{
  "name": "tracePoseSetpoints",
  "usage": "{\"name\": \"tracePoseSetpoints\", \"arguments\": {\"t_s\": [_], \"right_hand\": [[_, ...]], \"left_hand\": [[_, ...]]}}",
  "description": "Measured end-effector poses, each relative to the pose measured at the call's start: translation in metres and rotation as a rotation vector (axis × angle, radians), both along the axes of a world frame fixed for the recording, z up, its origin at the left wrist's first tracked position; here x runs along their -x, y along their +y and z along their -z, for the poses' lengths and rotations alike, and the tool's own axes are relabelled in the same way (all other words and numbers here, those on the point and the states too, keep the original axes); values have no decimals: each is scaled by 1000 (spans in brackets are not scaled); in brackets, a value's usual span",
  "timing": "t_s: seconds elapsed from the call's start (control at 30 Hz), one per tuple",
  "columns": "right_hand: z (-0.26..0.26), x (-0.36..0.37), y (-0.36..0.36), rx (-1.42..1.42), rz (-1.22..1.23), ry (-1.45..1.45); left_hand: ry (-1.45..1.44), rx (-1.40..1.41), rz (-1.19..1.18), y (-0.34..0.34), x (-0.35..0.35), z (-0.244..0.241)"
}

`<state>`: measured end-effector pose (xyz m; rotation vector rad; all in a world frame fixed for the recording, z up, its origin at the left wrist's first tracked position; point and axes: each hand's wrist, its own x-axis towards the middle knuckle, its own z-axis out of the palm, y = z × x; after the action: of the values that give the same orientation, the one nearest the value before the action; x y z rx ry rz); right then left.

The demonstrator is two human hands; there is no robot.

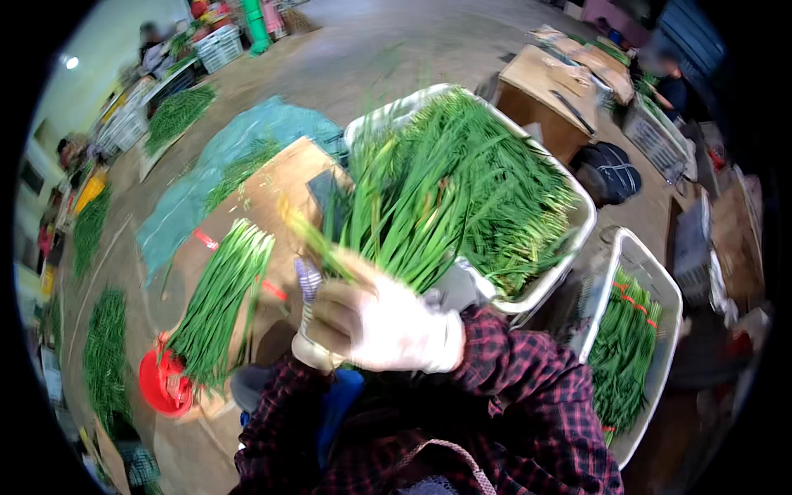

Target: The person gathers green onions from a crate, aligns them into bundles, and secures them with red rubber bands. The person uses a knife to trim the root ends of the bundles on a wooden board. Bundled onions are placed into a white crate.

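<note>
My right hand (396,328), in a white glove and blurred, is closed around a few yellow-green chive stalks (312,238) that stick out past the fingers. My left hand (314,340) is close against it and mostly hidden behind it; its grip cannot be made out. Just beyond both hands, loose long green chives (396,210) fan out over the near side of a white plastic crate (585,247) heaped with more chives (495,167). To the left, a neat bundle of chives (226,297) lies on a wooden board (272,179), pale ends away from me, above red tape strips (272,289).
A red plastic bowl (162,383) is at the board's near left corner. A second white crate (671,309) on the right holds tied chive bundles (625,346). Teal sheeting (247,136) covers floor beyond. A person (674,86) sits at far right, another (154,52) at far left.
</note>
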<state>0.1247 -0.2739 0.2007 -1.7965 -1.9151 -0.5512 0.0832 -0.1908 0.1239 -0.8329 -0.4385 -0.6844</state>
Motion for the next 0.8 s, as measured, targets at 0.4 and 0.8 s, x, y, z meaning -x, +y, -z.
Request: {"name": "tracePoseSetpoints", "arguments": {"t_s": [0.4,0.8], "right_hand": [[150,94,4,-8,-178,986],[136,33,-52,-246,572,1737]], "left_hand": [[464,-767,-371,48,144,118],[540,-1284,-351,60,154,146]]}}
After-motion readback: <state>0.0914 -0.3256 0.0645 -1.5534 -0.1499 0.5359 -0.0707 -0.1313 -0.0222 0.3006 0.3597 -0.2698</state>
